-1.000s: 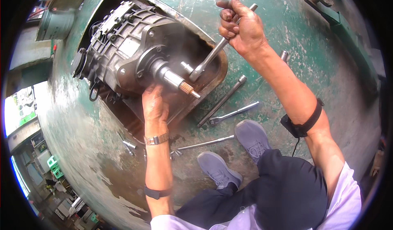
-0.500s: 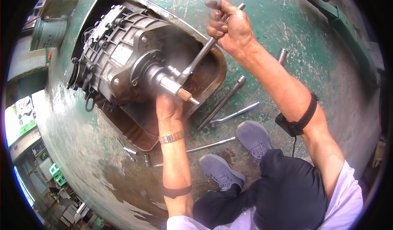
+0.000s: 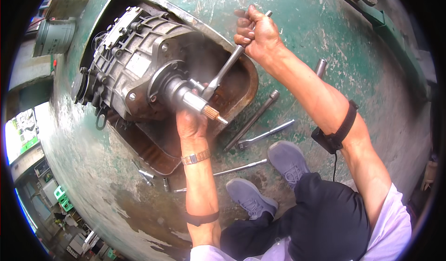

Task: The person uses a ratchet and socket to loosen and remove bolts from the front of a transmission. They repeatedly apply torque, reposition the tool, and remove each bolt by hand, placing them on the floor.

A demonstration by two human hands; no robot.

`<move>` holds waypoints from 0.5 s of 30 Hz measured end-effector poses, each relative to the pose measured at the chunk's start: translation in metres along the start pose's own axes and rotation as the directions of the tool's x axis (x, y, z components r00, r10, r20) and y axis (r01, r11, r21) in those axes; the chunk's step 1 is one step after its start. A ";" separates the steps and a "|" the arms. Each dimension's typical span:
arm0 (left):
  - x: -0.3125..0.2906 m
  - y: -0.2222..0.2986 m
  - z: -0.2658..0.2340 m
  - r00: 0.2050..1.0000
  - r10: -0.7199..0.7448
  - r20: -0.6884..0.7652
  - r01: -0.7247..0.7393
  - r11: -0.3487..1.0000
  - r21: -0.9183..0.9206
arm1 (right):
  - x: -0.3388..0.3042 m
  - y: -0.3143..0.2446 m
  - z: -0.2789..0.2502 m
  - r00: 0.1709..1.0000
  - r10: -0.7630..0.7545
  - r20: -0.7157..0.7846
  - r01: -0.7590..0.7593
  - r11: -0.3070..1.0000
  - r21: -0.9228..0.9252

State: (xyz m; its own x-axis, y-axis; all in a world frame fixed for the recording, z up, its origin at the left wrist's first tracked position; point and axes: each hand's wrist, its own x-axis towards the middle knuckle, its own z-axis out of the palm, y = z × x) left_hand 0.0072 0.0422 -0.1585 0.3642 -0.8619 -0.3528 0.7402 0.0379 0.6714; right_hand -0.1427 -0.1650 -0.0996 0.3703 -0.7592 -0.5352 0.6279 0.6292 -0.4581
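Observation:
A metal gearbox (image 3: 139, 63) lies tilted in a rusty tray (image 3: 251, 82), its splined input shaft (image 3: 194, 101) pointing toward me. My right hand (image 3: 258, 31) is wrapped round the handle of a long ratchet wrench (image 3: 226, 68). The wrench head and a socket (image 3: 197, 84) sit beside the shaft, against the front of the gearbox; the fastener there cannot be made out. From below, my left hand (image 3: 191, 124) reaches up to the shaft. Its fingers are hidden behind the shaft and by blur, so its grip does not show.
On the green floor right of the tray lie a long bar (image 3: 251, 120) and a smaller ratchet (image 3: 265, 134). A thin extension bar (image 3: 239, 167) and loose sockets (image 3: 166, 184) lie nearer my shoes (image 3: 253, 197). A bucket (image 3: 54, 37) stands at far left, a green metal frame (image 3: 392, 42) at far right.
My right hand has shifted slightly left with the wrench handle, and the wrench has swung a little with it. My left hand stays under the shaft.

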 end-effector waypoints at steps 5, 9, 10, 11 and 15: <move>-0.004 0.001 0.002 0.998 0.034 0.044 -0.031 0.996 -0.080 | -0.002 -0.002 0.003 0.999 0.022 -0.034 -0.022 1.000 0.001; -0.011 0.010 0.009 0.998 -0.055 0.014 0.056 0.996 -0.062 | -0.002 -0.005 0.008 0.997 0.051 -0.064 -0.050 0.998 0.025; -0.012 0.011 0.011 0.998 -0.065 0.017 0.067 0.995 -0.075 | 0.001 -0.005 0.010 0.996 0.048 -0.078 -0.046 0.999 0.023; -0.012 0.011 0.013 0.997 -0.053 0.050 0.058 0.995 -0.086 | 0.004 -0.005 0.012 0.996 0.059 -0.062 -0.058 0.998 0.019; -0.013 0.003 0.020 1.000 0.000 -0.008 -0.001 0.995 -0.099 | 0.021 -0.003 0.009 0.995 0.080 -0.054 -0.079 0.997 0.011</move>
State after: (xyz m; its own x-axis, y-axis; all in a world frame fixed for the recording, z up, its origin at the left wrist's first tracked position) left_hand -0.0062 0.0434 -0.1391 0.3685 -0.8581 -0.3576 0.7922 0.0886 0.6037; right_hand -0.1308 -0.1846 -0.1027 0.3816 -0.6963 -0.6079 0.6041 0.6856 -0.4062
